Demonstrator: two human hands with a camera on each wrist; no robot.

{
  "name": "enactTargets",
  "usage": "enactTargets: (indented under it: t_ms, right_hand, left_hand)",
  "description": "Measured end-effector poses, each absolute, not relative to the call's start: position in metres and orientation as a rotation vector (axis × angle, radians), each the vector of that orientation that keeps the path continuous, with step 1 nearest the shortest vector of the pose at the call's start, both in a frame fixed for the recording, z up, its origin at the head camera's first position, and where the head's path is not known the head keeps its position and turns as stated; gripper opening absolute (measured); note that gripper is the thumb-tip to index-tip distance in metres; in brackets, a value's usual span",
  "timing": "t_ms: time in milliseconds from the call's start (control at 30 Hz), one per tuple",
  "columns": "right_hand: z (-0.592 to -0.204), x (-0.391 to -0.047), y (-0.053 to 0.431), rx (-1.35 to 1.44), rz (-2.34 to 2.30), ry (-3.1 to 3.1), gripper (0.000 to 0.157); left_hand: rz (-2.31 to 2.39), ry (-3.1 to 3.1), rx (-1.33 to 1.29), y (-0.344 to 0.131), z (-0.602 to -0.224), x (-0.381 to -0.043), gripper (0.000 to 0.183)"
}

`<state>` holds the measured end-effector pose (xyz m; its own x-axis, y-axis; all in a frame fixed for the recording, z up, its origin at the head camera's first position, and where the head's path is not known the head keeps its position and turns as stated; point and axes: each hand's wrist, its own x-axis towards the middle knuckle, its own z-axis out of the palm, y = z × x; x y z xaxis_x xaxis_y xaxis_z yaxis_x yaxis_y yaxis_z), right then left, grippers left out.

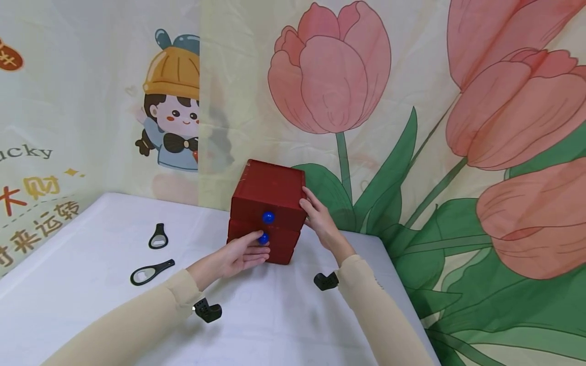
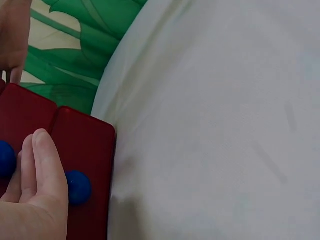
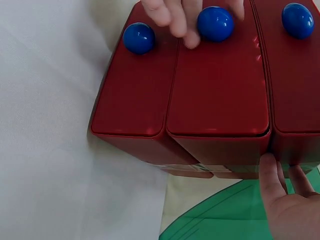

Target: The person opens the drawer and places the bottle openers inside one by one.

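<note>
A dark red box of three stacked drawers (image 1: 270, 185) stands on the white table, with round blue knobs on its front. My left hand (image 1: 238, 256) is at the front, thumb and fingers on either side of the middle blue knob (image 3: 215, 23). Its fingers (image 2: 47, 165) lie between that knob and the lowest knob (image 2: 78, 187), which the hand hides in the head view. The top knob (image 1: 268, 217) is uncovered. On the box's right side, my right hand (image 1: 322, 221) rests its extended fingers against the wall near the upper edge.
Two black-rimmed magnifying glasses lie on the table to the left, one farther back (image 1: 158, 237) and one nearer (image 1: 151, 273). Behind the table (image 1: 265, 325) hangs a printed cloth (image 1: 238, 101) with tulips and a cartoon figure. Each sleeve carries a small black device at the wrist.
</note>
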<state>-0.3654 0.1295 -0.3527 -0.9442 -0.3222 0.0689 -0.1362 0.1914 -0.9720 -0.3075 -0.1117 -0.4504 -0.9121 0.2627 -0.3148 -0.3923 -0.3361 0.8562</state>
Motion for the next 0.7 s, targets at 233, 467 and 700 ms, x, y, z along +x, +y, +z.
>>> enactTargets:
  t_ms: [233, 467, 700]
  right_hand:
    - [-0.352, -0.365, 0.128, -0.473, -1.861, 2.304, 0.061]
    - [-0.353, -0.366, 0.128, -0.468, -1.859, 2.303, 0.061]
    - [-0.355, -0.366, 0.129, -0.47, -1.872, 2.288, 0.061]
  left_hand:
    - [2.176, 1.54, -0.101, -0.126, -0.463, -0.297, 0.077]
    - [2.128, 1.539, -0.155, -0.136, -0.479, -0.288, 0.08]
    - [2.129, 1.511, -0.202, -0.135, -0.49, -0.288, 0.083]
